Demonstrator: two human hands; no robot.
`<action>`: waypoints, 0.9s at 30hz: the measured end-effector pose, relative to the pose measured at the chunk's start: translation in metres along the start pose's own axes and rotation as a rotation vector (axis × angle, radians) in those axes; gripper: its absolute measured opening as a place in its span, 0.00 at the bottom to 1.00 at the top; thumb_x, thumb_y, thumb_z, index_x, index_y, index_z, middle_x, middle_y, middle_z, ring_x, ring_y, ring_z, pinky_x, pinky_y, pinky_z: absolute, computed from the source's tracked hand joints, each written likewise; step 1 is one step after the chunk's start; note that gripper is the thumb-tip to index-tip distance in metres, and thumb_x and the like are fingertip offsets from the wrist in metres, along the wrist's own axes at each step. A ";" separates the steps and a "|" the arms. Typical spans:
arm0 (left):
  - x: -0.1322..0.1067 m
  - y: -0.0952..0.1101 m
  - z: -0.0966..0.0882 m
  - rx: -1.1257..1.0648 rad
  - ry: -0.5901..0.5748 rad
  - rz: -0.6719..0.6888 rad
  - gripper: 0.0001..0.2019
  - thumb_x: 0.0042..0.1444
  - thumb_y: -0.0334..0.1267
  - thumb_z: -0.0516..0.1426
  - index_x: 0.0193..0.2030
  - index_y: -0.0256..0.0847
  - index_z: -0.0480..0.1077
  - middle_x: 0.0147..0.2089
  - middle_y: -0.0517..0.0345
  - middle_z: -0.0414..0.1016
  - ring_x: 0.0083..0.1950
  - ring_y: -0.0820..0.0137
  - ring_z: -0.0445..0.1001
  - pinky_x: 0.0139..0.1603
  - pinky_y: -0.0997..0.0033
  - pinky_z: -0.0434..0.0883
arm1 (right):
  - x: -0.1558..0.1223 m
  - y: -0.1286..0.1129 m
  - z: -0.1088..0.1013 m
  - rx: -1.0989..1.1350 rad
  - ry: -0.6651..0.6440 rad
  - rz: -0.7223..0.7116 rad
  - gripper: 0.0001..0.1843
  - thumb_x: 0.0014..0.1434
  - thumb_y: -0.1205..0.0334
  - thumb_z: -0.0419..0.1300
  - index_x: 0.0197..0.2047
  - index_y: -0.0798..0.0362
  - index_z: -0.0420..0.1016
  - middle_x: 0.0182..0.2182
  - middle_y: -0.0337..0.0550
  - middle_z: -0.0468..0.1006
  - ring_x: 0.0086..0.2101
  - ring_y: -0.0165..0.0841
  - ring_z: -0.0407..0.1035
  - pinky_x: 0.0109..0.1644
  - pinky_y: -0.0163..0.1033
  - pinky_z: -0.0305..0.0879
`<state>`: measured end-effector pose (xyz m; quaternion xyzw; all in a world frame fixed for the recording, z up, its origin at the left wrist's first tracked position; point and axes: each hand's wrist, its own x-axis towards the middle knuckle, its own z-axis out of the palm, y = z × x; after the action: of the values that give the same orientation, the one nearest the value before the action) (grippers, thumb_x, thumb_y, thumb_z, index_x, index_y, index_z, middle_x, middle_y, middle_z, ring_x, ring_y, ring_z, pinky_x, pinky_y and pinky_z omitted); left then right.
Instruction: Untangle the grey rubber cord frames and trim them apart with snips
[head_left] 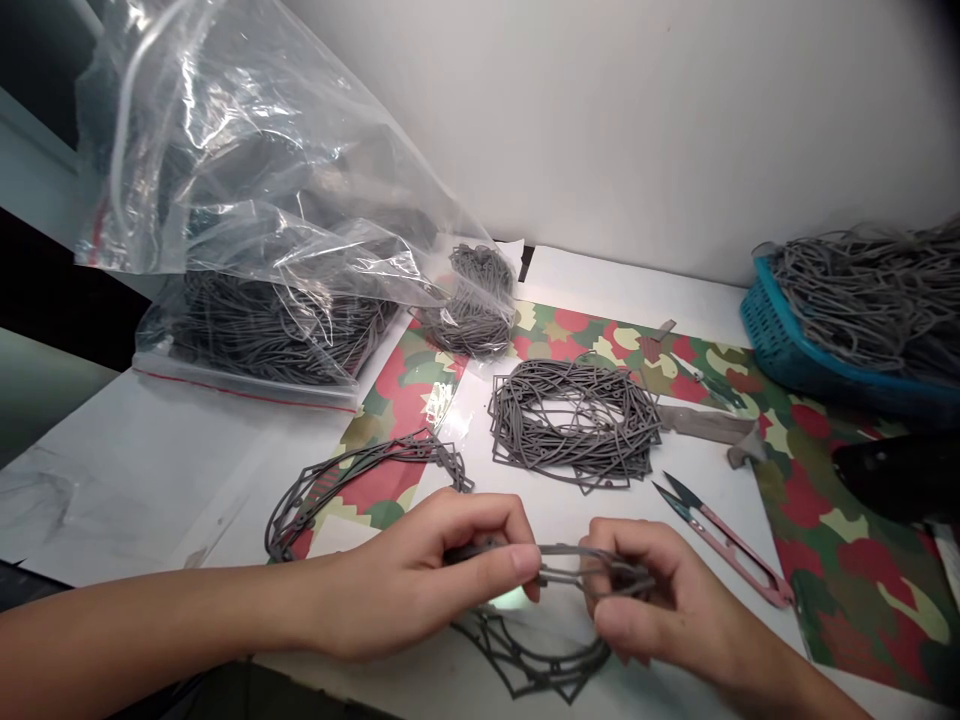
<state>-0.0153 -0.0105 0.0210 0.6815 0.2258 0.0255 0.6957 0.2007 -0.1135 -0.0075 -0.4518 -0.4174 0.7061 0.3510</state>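
My left hand (442, 570) and my right hand (652, 600) are both closed on one thin grey rubber gasket (562, 570), stretched between them just above the table's front edge. Part of the same gasket hangs below the hands (525, 665). A neat stack of grey gaskets (574, 420) lies just beyond my hands. A looser grey gasket (352, 475) curves across the table to the left. Pink thread snips (724, 540) lie to the right of my right hand.
A large clear plastic bag (247, 230) full of grey gaskets stands at the back left, a smaller bagged bundle (472, 300) beside it. A teal basket (787, 345) heaped with gaskets sits at the right. A camouflage-patterned sheet (825, 560) covers the white table (135, 480). A dark object (900, 475) lies at the right edge.
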 end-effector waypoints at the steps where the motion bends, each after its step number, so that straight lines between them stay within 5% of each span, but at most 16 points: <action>1: 0.000 0.001 -0.001 -0.011 -0.001 -0.018 0.16 0.68 0.47 0.50 0.33 0.39 0.64 0.26 0.66 0.56 0.28 0.74 0.55 0.27 0.74 0.54 | 0.000 0.001 -0.001 0.031 0.000 0.014 0.22 0.57 0.44 0.66 0.29 0.53 0.65 0.20 0.32 0.63 0.21 0.25 0.54 0.24 0.33 0.46; 12: 0.000 0.000 -0.004 -0.174 -0.058 -0.076 0.24 0.72 0.50 0.38 0.38 0.38 0.68 0.22 0.68 0.49 0.24 0.72 0.47 0.28 0.70 0.50 | 0.006 0.000 -0.004 0.495 0.048 -0.116 0.23 0.60 0.53 0.64 0.22 0.52 0.57 0.16 0.27 0.48 0.18 0.23 0.41 0.23 0.34 0.40; 21: 0.000 0.003 -0.002 -0.144 -0.090 -0.099 0.24 0.72 0.49 0.37 0.44 0.37 0.69 0.26 0.66 0.52 0.28 0.71 0.52 0.32 0.70 0.54 | 0.006 -0.003 -0.005 0.531 0.052 -0.134 0.26 0.54 0.57 0.66 0.20 0.51 0.51 0.16 0.27 0.47 0.16 0.22 0.38 0.22 0.34 0.38; 24: 0.002 0.003 -0.002 -0.146 -0.071 -0.098 0.24 0.72 0.49 0.39 0.42 0.37 0.69 0.25 0.67 0.53 0.27 0.72 0.52 0.31 0.72 0.55 | 0.005 -0.001 -0.006 0.498 0.042 -0.143 0.24 0.57 0.56 0.65 0.21 0.51 0.54 0.16 0.28 0.49 0.18 0.24 0.41 0.24 0.35 0.40; 27: 0.003 0.003 -0.002 -0.120 -0.117 -0.109 0.25 0.71 0.51 0.39 0.44 0.36 0.70 0.25 0.63 0.64 0.26 0.73 0.57 0.29 0.74 0.59 | 0.002 0.003 -0.006 0.375 0.013 -0.111 0.21 0.60 0.53 0.63 0.23 0.52 0.60 0.18 0.31 0.55 0.21 0.27 0.47 0.27 0.37 0.42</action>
<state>-0.0126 -0.0072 0.0228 0.6256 0.2194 -0.0390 0.7477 0.2053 -0.1112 -0.0121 -0.3594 -0.3005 0.7480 0.4701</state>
